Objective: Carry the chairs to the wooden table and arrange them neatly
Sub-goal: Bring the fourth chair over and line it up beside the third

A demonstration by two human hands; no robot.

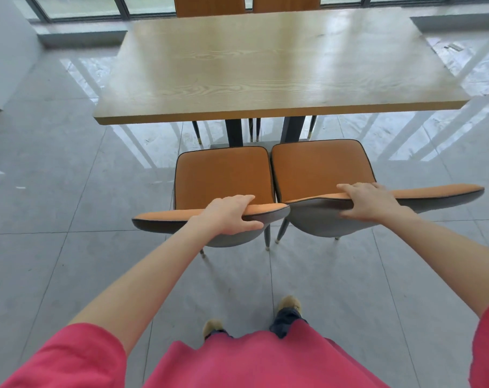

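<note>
Wooden table [265,65] serves as reference. Two orange chairs stand side by side on its near side, seats facing it and almost touching each other, front edges just short of the tabletop's near edge. Left hand [232,215] grips the top of the left chair [223,175] backrest, fingers over the front, thumb on the grey back. Right hand [368,201] grips the right chair [319,166] backrest the same way. Two further chair backs [209,5] show at the table's far side, before the windows.
</note>
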